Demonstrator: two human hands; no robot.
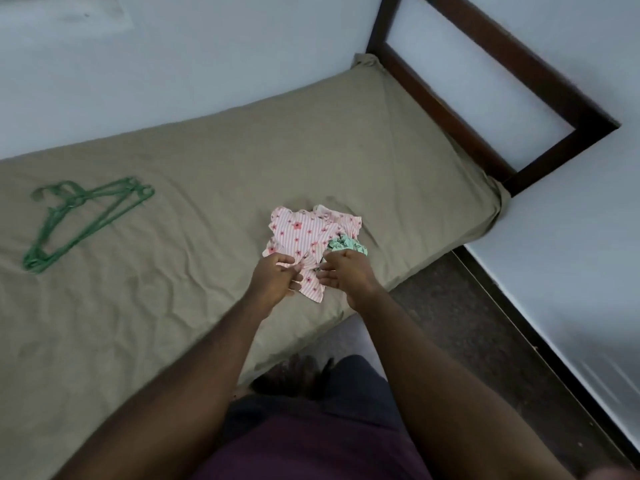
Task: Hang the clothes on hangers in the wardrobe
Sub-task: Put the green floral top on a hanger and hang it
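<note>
A small pink striped garment with red flowers (304, 233) lies crumpled on the olive bed sheet (207, 168), near the bed's front edge. A mint-green patterned garment (346, 244) peeks out from under its right side. My left hand (275, 278) pinches the pink garment's lower edge. My right hand (346, 271) rests at the same edge beside the green cloth, fingers bent toward the fabric; whether it grips is unclear. A bundle of green plastic hangers (86, 220) lies on the sheet far to the left, apart from both hands.
A dark wooden bed frame (485, 98) rises at the right end of the mattress. White walls stand behind the bed and to the right. Dark floor (467, 323) runs along the bed's front edge. No wardrobe is in view.
</note>
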